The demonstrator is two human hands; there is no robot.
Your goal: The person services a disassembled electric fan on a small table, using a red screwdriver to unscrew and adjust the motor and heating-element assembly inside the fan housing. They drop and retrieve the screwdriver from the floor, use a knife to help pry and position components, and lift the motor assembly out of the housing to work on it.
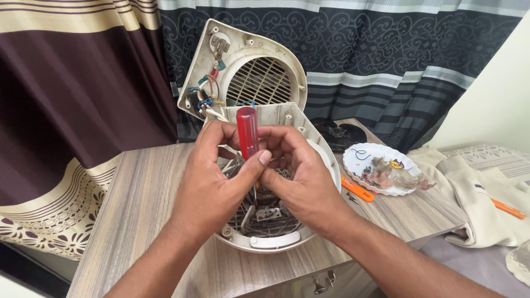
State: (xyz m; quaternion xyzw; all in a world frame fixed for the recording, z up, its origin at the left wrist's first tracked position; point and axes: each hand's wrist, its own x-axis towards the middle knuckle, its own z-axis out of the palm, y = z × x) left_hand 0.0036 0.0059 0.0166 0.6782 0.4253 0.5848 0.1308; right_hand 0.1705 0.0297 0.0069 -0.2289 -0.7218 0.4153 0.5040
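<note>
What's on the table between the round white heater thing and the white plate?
In the head view, an orange-handled tool lies on the wooden table between the opened heater casing and the white plate. A small dark bit beside it is too small to identify.

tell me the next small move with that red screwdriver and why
Probably steady the shaft and turn the red-handled screwdriver: both the left hand and right hand grip it upright, tip down inside the opened cream heater casing. The screw itself is hidden.

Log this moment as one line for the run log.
left hand: grips red screwdriver | right hand: steadies it | tip inside open fan heater
</note>
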